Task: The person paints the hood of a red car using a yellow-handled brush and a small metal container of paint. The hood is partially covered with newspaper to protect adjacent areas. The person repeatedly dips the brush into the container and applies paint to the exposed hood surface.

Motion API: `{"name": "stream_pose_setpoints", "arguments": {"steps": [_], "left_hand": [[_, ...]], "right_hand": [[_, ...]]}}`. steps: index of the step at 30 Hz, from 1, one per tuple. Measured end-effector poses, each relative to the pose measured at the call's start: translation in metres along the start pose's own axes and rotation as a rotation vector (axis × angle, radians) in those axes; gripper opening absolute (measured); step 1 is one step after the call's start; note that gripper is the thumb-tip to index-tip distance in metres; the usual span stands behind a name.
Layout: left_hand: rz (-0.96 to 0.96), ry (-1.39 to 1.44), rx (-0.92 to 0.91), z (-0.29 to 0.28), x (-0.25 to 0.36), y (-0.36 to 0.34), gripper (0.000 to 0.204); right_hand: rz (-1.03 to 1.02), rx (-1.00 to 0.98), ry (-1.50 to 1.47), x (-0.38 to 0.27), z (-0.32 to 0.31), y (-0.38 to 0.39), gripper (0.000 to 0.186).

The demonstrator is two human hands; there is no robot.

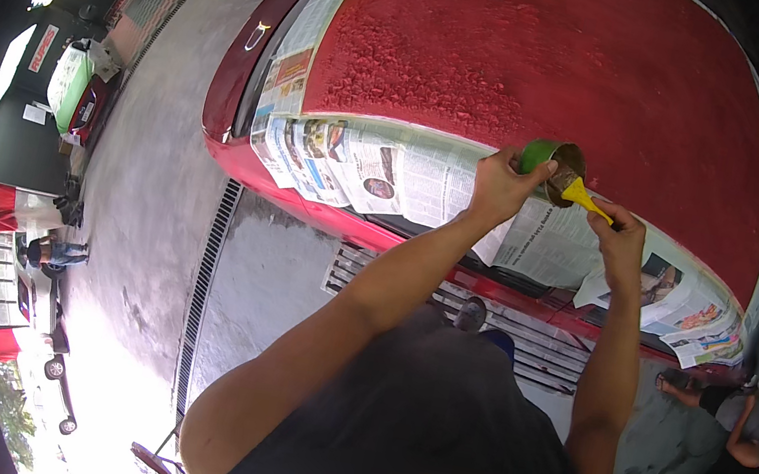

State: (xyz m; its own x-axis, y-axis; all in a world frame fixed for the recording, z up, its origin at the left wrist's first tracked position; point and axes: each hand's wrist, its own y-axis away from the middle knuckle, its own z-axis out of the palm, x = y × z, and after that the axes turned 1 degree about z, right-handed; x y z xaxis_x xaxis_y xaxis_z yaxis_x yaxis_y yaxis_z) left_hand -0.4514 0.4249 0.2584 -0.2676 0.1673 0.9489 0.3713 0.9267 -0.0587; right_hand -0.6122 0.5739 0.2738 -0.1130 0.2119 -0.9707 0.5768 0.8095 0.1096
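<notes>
In the head view my left hand (514,178) grips a green open can (541,156), tilted so that its brownish inside shows. My right hand (617,240) holds a yellow-handled brush (587,201), whose head is at the mouth of the can. Both are held over the edge of a car's red roof (546,43). The roof is bordered by taped newspaper sheets (367,164), and part of its red surface looks blistered. What exactly lies in the can is too small to make out.
The car's red side (259,173) runs beneath the paper, above a slatted drain grate (363,273). Another person (753,423) crouches at the right; another (52,252) is far left near a white car (41,314). A parked vehicle (76,87) sits at the upper left.
</notes>
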Motion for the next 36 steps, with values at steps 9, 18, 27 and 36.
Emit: {"name": "stream_pose_setpoints", "arguments": {"steps": [9, 18, 27, 36], "left_hand": [[-0.175, 0.292, 0.02, 0.02, -0.024, -0.017, 0.056], [-0.315, 0.368, 0.159, 0.013, -0.042, -0.031, 0.062], [-0.312, 0.487, 0.27, -0.042, -0.057, -0.025, 0.065], [-0.346, 0.46, 0.358, -0.087, -0.073, 0.0, 0.061]], "right_hand": [[0.146, 0.154, -0.482, 0.037, -0.021, 0.013, 0.024], [0.114, 0.337, -0.321, 0.031, -0.068, -0.007, 0.024], [0.051, 0.346, 0.393, 0.057, -0.065, -0.012, 0.032], [-0.102, 0.387, 0.483, 0.05, -0.046, -0.004, 0.03]]}}
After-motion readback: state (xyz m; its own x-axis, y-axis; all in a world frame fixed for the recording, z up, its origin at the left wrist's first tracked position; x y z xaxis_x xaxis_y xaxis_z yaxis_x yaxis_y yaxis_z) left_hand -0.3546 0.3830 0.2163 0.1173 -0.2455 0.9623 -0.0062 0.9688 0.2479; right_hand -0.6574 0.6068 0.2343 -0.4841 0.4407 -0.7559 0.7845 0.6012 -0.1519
